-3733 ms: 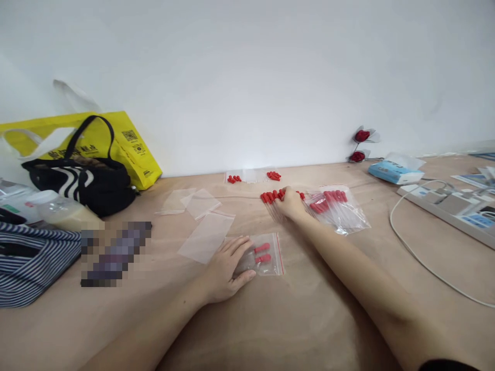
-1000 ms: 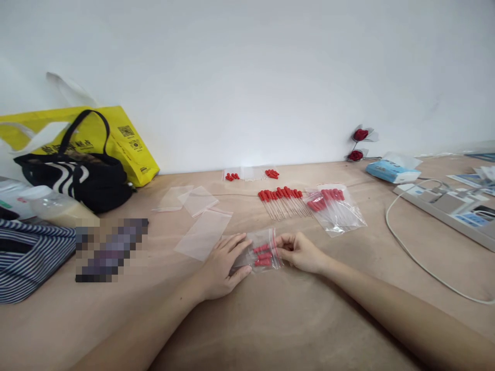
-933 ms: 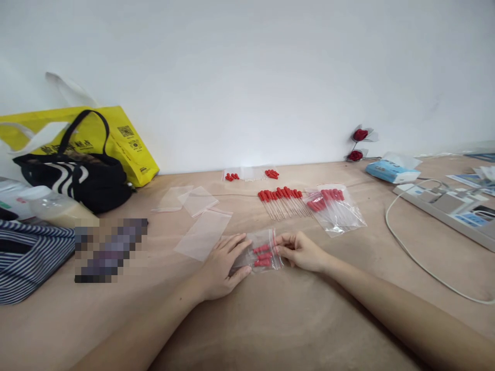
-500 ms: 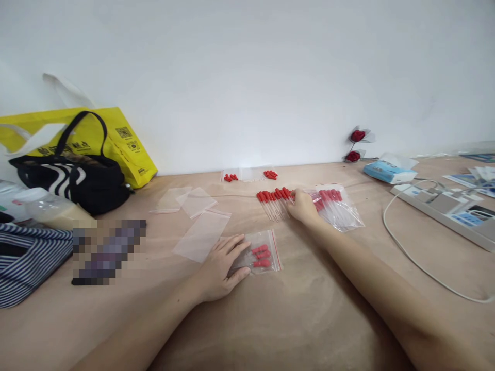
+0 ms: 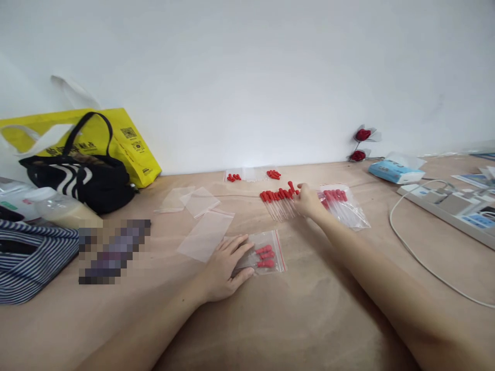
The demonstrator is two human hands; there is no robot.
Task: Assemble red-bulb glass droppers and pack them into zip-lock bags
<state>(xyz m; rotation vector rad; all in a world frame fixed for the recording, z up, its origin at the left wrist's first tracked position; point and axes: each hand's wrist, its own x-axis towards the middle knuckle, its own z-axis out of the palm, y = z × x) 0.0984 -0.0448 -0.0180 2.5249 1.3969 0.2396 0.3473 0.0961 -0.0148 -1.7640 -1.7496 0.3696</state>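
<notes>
My left hand [image 5: 224, 268] lies flat, fingers spread, on the lower end of a clear zip bag [image 5: 279, 257]. Three droppers with red rubber bulbs [image 5: 266, 255] show inside that bag; their stems run under my fingers. My right hand [image 5: 307, 201] is closed at the right end of a row of loose red-bulbed droppers [image 5: 276, 196]. One dropper [image 5: 291, 185] stands out above the row at its fingertips, tilted, its stem hidden. Just right of this hand rests another clear bag with several red-bulbed droppers [image 5: 335, 196].
Flat clear bags [image 5: 207, 234] lie left of centre. By the wall are two bags with red-bulbed droppers [image 5: 274, 174]. A tissue pack [image 5: 394, 170], fabric roses [image 5: 362, 135] and a power strip [image 5: 452, 206] with cable stand right; a yellow bag [image 5: 143, 159], black bag [image 5: 100, 180] and bottle [image 5: 65, 208] stand left.
At the right end of the row, one dropper's bulb has risen above the others at my right hand's fingertips. My left hand stays on the bag. The whole view has shifted slightly.
</notes>
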